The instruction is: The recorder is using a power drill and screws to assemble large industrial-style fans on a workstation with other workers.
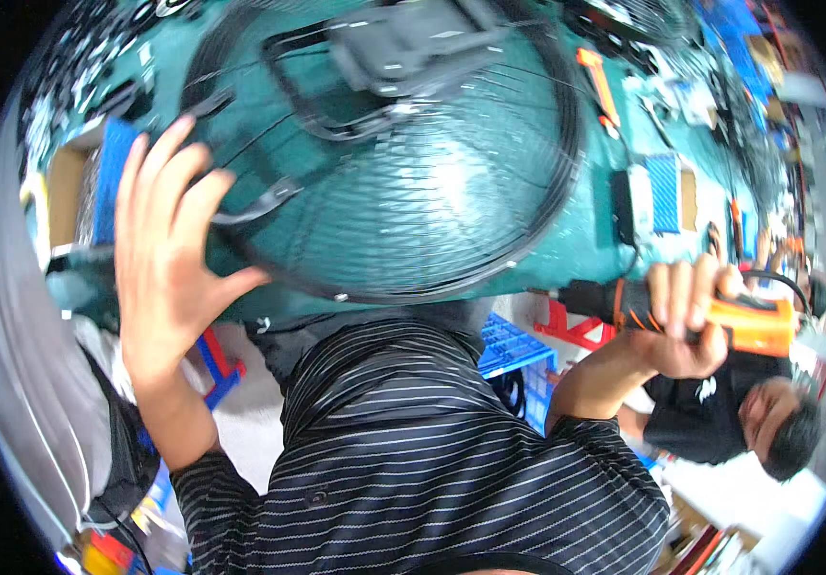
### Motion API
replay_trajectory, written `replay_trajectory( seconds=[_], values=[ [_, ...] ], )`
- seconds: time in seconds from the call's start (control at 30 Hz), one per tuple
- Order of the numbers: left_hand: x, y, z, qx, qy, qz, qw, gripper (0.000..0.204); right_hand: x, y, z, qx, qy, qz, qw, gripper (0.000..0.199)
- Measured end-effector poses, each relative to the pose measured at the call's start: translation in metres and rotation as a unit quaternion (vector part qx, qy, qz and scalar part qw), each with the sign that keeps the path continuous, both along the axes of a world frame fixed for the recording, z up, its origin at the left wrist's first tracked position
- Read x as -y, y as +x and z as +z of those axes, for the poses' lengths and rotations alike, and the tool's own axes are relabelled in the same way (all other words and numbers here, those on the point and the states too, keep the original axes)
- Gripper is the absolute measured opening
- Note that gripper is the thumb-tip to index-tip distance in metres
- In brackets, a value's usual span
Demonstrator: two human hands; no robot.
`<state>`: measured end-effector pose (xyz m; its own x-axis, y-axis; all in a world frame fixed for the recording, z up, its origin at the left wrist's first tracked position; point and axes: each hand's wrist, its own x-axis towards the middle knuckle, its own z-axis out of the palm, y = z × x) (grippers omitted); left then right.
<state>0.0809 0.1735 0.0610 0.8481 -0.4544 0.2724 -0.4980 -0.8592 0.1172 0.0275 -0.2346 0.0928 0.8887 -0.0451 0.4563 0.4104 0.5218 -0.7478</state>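
Note:
On the green work surface (518, 278) lies a large black wheel-like hoop (572, 144) with thin spoke-like lines, smeared by motion. Over its far part sits a dark grey boxy part with a bent frame (413, 48). My left hand (168, 240) is raised at the hoop's near left, fingers spread and thumb out, with nothing in it. A grey strip-like piece (264, 203) shows just right of its fingers. Off the table's near right edge, my right hand (686, 321) is wrapped round an orange and black power screwdriver (758, 326), whose black nose points left.
Left of the hoop stands an open cardboard box (68, 196) beside a blue panel (117, 177). An orange-handled tool (600, 86) and a blue box (664, 196) lie to the right. Below the table are a blue crate (518, 345) and a person in black (700, 417) at right.

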Motion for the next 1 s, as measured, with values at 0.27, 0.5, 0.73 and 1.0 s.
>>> replay_trajectory(
  seconds=[0.27,0.5,0.73,1.0],
  values=[
    [0.046,-0.028,-0.023,0.056,-0.059,-0.069,0.994,0.085,0.024,-0.034,-0.033,-0.012,-0.115,-0.324,0.939,0.036],
    [0.144,-0.079,-0.044,0.171,-0.111,-0.035,0.978,0.070,0.003,-0.001,-0.033,-0.036,-0.189,-0.381,0.904,0.032],
    [0.002,-0.021,-0.012,0.168,-0.125,0.217,0.953,0.022,0.007,0.005,-0.036,-0.047,-0.185,-0.375,0.907,0.029],
    [-0.132,0.053,0.000,-0.212,0.118,0.341,0.908,0.025,0.001,0.007,-0.037,-0.028,-0.194,-0.373,0.907,0.029]
  ],
)
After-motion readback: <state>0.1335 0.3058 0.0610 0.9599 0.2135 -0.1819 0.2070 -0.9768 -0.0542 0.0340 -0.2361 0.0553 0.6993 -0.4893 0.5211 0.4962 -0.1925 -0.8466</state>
